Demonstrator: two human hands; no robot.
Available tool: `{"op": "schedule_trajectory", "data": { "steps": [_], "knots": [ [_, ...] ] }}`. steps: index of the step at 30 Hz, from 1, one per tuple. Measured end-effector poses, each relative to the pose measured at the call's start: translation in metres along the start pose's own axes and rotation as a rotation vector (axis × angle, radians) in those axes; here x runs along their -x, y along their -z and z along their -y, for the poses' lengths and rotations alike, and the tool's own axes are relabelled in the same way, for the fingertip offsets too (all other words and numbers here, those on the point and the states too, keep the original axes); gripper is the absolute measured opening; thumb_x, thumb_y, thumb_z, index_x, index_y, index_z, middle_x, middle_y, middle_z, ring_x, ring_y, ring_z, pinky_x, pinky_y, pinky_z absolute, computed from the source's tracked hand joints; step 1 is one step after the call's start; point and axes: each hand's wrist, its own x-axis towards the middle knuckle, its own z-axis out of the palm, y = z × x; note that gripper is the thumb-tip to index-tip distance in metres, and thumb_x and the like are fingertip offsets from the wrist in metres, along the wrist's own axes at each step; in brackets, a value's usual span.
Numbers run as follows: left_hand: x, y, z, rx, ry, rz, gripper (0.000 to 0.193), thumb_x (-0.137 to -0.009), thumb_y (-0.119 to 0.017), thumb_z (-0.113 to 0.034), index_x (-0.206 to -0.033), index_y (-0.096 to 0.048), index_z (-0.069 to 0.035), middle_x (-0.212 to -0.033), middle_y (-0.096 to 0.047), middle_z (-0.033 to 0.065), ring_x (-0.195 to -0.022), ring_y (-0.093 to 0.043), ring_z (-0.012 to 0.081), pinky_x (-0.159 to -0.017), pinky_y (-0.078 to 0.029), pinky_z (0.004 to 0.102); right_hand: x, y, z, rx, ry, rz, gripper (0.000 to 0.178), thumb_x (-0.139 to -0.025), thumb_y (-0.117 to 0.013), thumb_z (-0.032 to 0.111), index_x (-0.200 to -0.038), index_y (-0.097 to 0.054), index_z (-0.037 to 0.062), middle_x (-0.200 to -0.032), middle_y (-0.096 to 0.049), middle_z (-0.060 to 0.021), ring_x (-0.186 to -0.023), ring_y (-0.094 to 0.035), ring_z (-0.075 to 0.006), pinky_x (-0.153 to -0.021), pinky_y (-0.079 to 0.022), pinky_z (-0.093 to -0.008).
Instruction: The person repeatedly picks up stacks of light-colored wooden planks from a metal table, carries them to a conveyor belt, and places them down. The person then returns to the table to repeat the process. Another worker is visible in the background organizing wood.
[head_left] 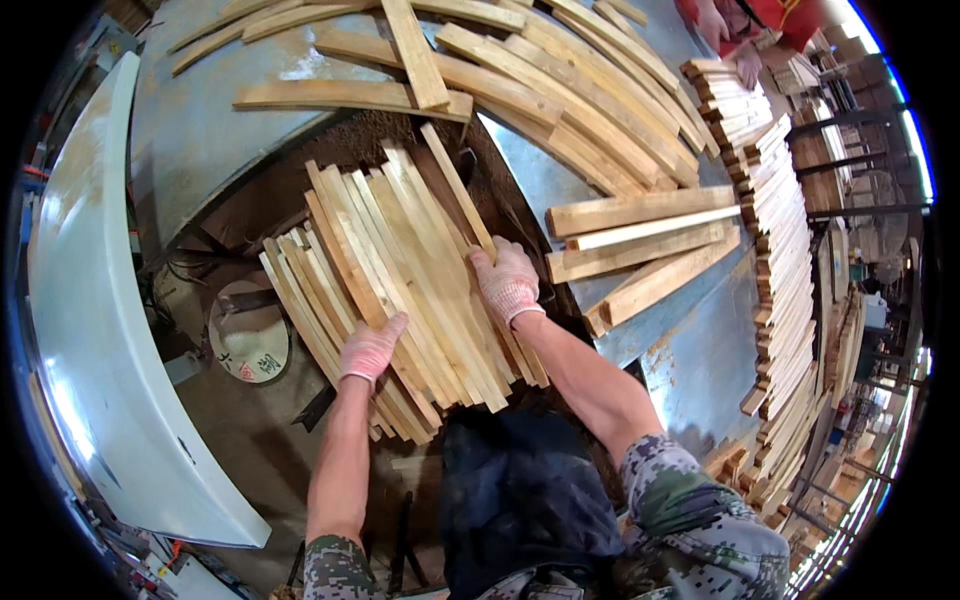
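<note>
In front of me lies a stack of long wooden strips (425,270), side by side and slightly uneven at their ends. My left hand (372,348), in a pale knitted glove, rests on the left part of this stack with its thumb reaching right; its fingers curl over a wooden strip (345,245). At the stack's right side my right hand (508,278), gloved too, is closed round a single wooden strip (458,188) that points up and away. The underside of that grip is hidden.
Many loose wooden strips (590,100) lie across the grey metal table (175,150) ahead. A few thicker pieces (645,225) sit to the right, beside a long stacked row (785,270). A pale curved panel (110,330) stands left, a round disc (247,335) lower down. Another person's hand (712,25) shows far right.
</note>
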Motion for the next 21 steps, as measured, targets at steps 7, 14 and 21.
{"op": "schedule_trajectory", "data": {
  "steps": [7,14,21],
  "knots": [
    [0.02,0.045,-0.037,-0.193,0.189,0.343,0.102,-0.086,-0.06,-0.091,-0.1,-0.08,0.008,-0.095,-0.078,0.029,-0.105,-0.077,0.0385,-0.093,-0.056,0.0464,-0.01,0.005,0.007,0.105,-0.162,0.102,0.078,-0.105,-0.053,0.063,-0.157,-0.047,0.0051,-0.151,-0.057,-0.0252,-0.141,-0.056,-0.0457,-0.113,-0.048,-0.0565],
    [0.033,-0.002,-0.024,-0.017,-0.053,-0.064,0.09,-0.086,-0.08,-0.064,-0.134,-0.065,0.01,-0.127,-0.073,0.0308,-0.12,-0.07,0.0456,-0.105,-0.053,0.0479,0.049,0.024,-0.016,-0.014,0.273,-0.108,0.084,-0.094,-0.076,0.035,-0.158,-0.042,-0.0054,-0.155,-0.052,-0.0301,-0.144,-0.051,-0.0444,-0.122,-0.042,-0.0508],
    [0.0,-0.032,0.021,0.342,-0.135,-0.01,0.081,-0.095,-0.078,-0.05,-0.144,-0.057,0.012,-0.145,-0.065,0.0284,-0.12,-0.069,0.035,-0.103,-0.053,0.0414,0.195,0.07,-0.025,-0.211,0.277,0.69,0.059,-0.1,-0.064,0.037,-0.146,-0.058,0.0006,-0.13,-0.069,-0.0263,-0.125,-0.064,-0.0436,-0.104,-0.054,-0.0492]
  ]
}}
